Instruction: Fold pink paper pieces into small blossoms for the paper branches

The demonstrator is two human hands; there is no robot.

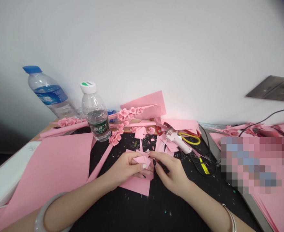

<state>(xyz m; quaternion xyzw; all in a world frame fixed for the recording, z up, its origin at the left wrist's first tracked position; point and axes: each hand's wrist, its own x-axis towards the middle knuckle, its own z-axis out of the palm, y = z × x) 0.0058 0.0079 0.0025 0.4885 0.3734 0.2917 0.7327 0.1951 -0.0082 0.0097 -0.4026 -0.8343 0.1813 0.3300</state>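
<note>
A small piece of folded pink paper (143, 161) is held over the black table mat. My left hand (126, 169) grips it, thumb on top and fingers underneath. At the paper's right edge, the thumb and forefinger of my right hand (171, 170) pinch a corner; the exact contact is partly hidden. Loose pink paper sheets (142, 188) lie below both hands. Just beyond are paper scraps and a white glue gun (178, 140), with yellow-handled scissors (191, 139) beside it.
Pink paper flower stems (115, 138) lie at the back. Two water bottles, one green-labelled (97, 119) and one blue-labelled (50, 93), stand toward the left. Large pink sheets (57, 164) cover the left side. Black cables (209, 151) run at right, near more pink paper (280, 199).
</note>
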